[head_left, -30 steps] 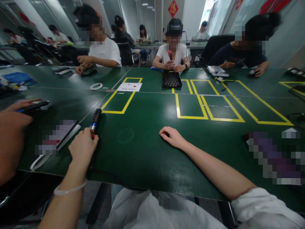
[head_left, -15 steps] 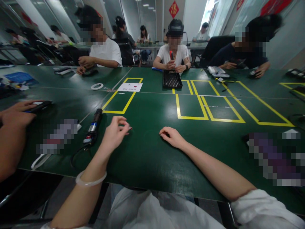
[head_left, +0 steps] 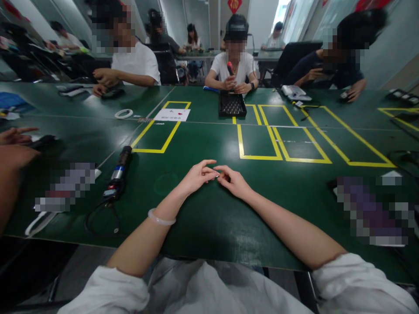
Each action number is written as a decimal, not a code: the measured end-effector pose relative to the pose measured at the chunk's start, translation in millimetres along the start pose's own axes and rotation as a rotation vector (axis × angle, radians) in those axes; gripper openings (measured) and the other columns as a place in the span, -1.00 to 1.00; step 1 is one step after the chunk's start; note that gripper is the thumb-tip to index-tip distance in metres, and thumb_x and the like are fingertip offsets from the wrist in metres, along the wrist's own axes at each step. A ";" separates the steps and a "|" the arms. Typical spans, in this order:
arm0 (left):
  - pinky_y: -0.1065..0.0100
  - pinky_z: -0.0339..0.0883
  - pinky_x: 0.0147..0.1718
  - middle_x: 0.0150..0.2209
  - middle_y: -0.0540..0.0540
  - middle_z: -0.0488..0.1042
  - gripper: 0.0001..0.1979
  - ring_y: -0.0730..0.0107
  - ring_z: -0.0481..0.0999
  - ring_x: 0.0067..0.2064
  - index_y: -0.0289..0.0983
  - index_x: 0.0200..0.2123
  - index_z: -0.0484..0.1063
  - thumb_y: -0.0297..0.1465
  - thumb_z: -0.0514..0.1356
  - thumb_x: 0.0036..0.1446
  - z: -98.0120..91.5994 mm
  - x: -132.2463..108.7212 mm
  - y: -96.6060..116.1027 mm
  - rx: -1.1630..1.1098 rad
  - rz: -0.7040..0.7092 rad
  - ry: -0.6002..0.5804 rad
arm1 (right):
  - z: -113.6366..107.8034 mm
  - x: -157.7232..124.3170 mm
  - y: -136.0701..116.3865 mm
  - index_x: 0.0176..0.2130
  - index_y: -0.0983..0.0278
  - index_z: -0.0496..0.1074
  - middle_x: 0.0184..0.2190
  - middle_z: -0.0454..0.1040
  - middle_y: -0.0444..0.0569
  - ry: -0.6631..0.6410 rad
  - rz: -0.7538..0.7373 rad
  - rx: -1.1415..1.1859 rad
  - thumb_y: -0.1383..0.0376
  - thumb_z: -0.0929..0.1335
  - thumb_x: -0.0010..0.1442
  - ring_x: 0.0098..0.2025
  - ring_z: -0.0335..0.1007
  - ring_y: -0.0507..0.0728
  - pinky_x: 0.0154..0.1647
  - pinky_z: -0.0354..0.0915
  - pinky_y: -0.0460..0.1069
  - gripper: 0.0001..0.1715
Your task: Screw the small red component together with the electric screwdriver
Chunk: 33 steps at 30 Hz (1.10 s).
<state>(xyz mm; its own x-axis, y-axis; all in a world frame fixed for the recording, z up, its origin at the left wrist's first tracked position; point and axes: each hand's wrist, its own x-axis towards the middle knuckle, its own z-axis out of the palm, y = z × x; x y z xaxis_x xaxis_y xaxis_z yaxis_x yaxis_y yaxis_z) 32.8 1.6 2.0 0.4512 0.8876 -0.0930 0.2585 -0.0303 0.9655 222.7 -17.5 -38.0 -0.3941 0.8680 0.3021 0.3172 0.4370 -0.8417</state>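
Over the green table [head_left: 196, 218], my left hand [head_left: 200, 175] and my right hand [head_left: 233, 179] meet at the fingertips. A tiny shiny object [head_left: 217, 176] shows between them, too small to name. The thumb and index finger of my left hand are pinched at it, with a pale bracelet [head_left: 161, 219] on that wrist. My right hand's fingers are curled together, and what they hold, if anything, is hidden. Left of my hands lies a black and silver cylindrical tool [head_left: 118, 172] with a cable.
Yellow tape outlines [head_left: 261, 157], a white paper [head_left: 172, 114] and a tape ring [head_left: 123, 114] lie ahead. A person opposite holds a red-tipped tool over a black tray [head_left: 232, 114]. Blurred-out devices lie left [head_left: 67, 187] and right [head_left: 369, 209]. Another person's hand is at far left.
My left hand has moved right, up to my right hand, so their fingertips now meet. The view has shifted slightly. My right hand stays in about the same place.
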 end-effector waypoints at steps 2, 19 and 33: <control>0.39 0.28 -0.35 -0.31 -0.10 0.57 -0.32 0.44 0.46 -0.36 -0.33 0.21 0.19 -0.29 0.29 0.03 -0.6 -1.0 -1.5 -0.020 -0.007 -0.018 | 0.1 -0.3 0.1 -0.01 0.23 0.36 -0.45 0.37 -0.19 -0.022 -0.003 -0.017 0.30 0.30 0.25 -0.45 0.28 -0.01 -0.35 0.22 -0.11 -0.71; 0.40 0.33 -0.29 -0.14 -0.13 0.46 -0.73 0.41 0.47 -0.20 -0.31 -0.12 0.41 -0.39 0.19 0.07 2.0 -1.7 -9.1 0.177 0.192 0.013 | 3.0 0.6 11.1 -0.19 0.25 0.35 -0.42 0.43 -0.15 0.102 0.105 0.113 0.20 0.36 0.18 -0.45 0.29 0.00 -0.41 0.22 -0.10 -0.79; 0.34 0.34 -0.20 -0.13 -0.12 0.43 -0.77 0.37 0.45 -0.15 -0.29 -0.12 0.41 -0.37 0.16 0.13 0.9 -3.4 -8.2 0.311 0.265 0.058 | 3.1 0.3 11.8 -0.11 0.24 0.29 -0.40 0.41 -0.16 0.085 0.041 0.139 0.25 0.33 0.20 -0.46 0.26 -0.02 -0.40 0.23 -0.10 -0.75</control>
